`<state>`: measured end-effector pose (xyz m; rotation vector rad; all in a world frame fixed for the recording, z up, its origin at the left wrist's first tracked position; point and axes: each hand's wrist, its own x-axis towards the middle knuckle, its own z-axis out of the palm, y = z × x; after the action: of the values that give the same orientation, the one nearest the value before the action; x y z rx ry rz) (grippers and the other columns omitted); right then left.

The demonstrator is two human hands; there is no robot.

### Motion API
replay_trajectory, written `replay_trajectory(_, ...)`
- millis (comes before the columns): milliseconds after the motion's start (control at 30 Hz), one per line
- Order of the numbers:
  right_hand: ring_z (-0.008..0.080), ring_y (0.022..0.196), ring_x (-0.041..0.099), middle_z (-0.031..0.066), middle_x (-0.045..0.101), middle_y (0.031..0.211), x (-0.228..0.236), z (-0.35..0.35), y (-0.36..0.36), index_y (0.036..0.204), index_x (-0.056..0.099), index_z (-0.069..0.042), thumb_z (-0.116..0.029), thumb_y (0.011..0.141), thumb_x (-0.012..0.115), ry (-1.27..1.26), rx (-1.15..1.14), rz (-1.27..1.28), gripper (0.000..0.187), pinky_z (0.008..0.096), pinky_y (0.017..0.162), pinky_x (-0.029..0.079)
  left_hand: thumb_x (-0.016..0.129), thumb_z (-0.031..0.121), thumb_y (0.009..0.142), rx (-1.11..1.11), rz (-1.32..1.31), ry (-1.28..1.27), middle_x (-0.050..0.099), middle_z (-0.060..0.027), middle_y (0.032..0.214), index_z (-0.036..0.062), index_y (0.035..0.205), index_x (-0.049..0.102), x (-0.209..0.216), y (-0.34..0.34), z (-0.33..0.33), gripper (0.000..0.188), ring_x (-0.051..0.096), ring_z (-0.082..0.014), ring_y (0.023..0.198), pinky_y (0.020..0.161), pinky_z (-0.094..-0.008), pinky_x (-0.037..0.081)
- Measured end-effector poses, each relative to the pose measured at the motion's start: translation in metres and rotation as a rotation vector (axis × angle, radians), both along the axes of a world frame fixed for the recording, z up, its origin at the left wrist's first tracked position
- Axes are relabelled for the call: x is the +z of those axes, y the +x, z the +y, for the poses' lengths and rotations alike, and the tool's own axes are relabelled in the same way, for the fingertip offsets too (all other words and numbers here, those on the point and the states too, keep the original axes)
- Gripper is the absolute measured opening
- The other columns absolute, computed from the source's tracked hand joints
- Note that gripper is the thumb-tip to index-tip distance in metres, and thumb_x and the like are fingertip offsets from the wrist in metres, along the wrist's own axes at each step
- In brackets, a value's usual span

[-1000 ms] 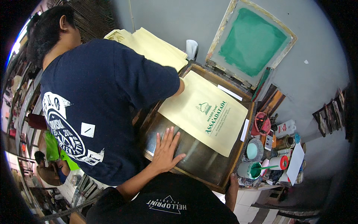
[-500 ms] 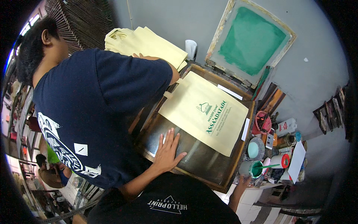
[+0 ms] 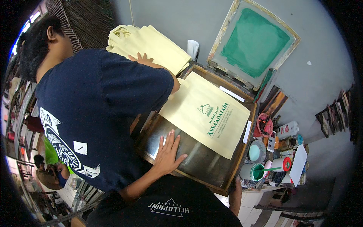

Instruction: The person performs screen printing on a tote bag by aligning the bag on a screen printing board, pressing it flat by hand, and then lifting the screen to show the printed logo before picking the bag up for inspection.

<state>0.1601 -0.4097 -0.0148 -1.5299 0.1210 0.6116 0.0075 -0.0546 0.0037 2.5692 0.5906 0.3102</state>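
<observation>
My left hand [image 3: 169,151] lies open, fingers spread, on the dark glassy top of a wood-framed printing table [image 3: 196,160]. Just beyond it, a pale yellow cloth bag [image 3: 189,104] with a green print lies flat on that top. My right hand [image 3: 237,185] is low beside the table's right edge, near a white pot of green paint [image 3: 251,172]; its fingers are hidden. A co-worker in a dark blue T-shirt [image 3: 102,87] leans in from the left. One of that person's hands [image 3: 142,59] touches a stack of pale yellow bags [image 3: 159,45].
A framed printing screen [image 3: 255,43] with a green coated area stands tilted up against the grey wall. Crowding the right side are a pink basket [image 3: 264,125], a bowl [image 3: 257,150], a red-rimmed pot [image 3: 286,164] and a white sheet [image 3: 298,163]. White strips [image 3: 247,131] edge the bag.
My right hand has drawn left, from below the paint pot to the table's edge. The co-worker's hand on the stack shows more, fingers now spread. My left hand stays put.
</observation>
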Motion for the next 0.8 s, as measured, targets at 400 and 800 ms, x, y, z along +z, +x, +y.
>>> replay_trajectory(400, 0.0351, 0.146, 0.044, 0.0226, 0.038, 0.164, -0.020, 0.002, 0.011, 0.163, 0.031, 0.001, -0.051, 0.110, 0.052, -0.213, -0.081, -0.119, 0.078, 0.0447, 0.123, 0.031, 0.057, 0.057, 0.104, 0.007, -0.021, -0.045, 0.014, -0.0351, 0.172, -0.0077, 0.163, 0.027, -0.001, 0.001, 0.000, 0.092, 0.014, -0.0476, 0.162, 0.130, -0.0620, 0.005)
replay_trajectory(800, 0.0324, 0.145, 0.049, 0.0185, 0.050, 0.158, -0.019, -0.009, -0.002, 0.162, 0.036, 0.000, -0.049, 0.110, 0.055, 0.100, -0.127, 0.158, 0.075, 0.0460, 0.121, 0.037, 0.049, 0.060, 0.106, -0.013, 0.101, 0.109, 0.021, -0.0286, 0.173, -0.0059, 0.165, 0.026, -0.002, 0.003, -0.003, 0.092, 0.017, -0.0394, 0.163, 0.132, -0.0560, 0.007)
